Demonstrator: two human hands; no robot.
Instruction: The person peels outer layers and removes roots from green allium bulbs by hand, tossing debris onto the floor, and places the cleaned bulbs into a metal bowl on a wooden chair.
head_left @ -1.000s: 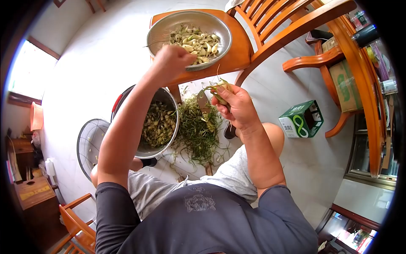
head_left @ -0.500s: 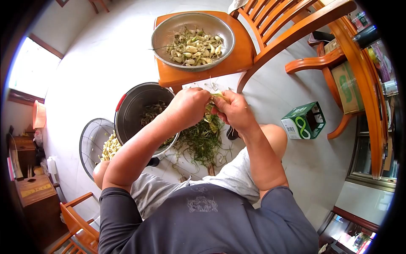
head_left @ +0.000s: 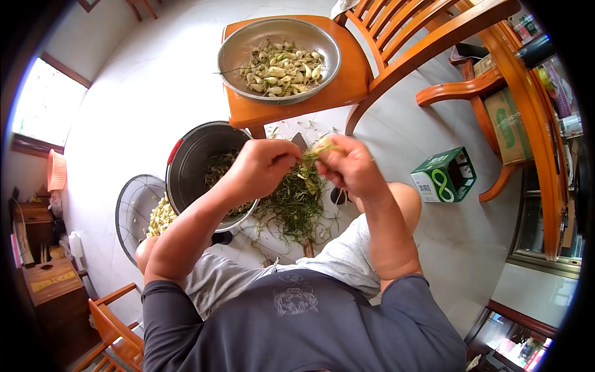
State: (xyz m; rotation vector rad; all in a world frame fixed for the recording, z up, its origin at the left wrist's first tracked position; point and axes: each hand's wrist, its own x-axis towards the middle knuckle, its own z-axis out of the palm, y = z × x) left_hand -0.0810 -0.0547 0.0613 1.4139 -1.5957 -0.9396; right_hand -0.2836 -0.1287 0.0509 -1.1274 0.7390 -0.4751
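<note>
My right hand (head_left: 352,164) pinches a pale onion-like bulb (head_left: 322,146) between thumb and fingers, a little above the heap of green trimmings (head_left: 297,204). Close by on the left, my left hand (head_left: 263,164) is closed in a pinch near the bulb's end; what sits between its fingertips is too small to make out. A grey, blade-like piece (head_left: 299,141) shows just beyond the left fingertips, and its lower part is hidden. Several untrimmed bulbs (head_left: 282,71) fill part of a metal colander (head_left: 232,77) on the chair seat ahead.
Left of my arms stands a dark bucket (head_left: 186,146) with plant scraps inside. Beside it a wire-mesh basket (head_left: 133,204) holds pale peeled bulbs (head_left: 162,218). A wooden chair (head_left: 365,80) is ahead, and a green carton (head_left: 444,175) stands on the floor to my right.
My hands have drawn apart: the left moved left and down, while the right keeps the bulb. The grey blade-like piece has come into sight between them.
</note>
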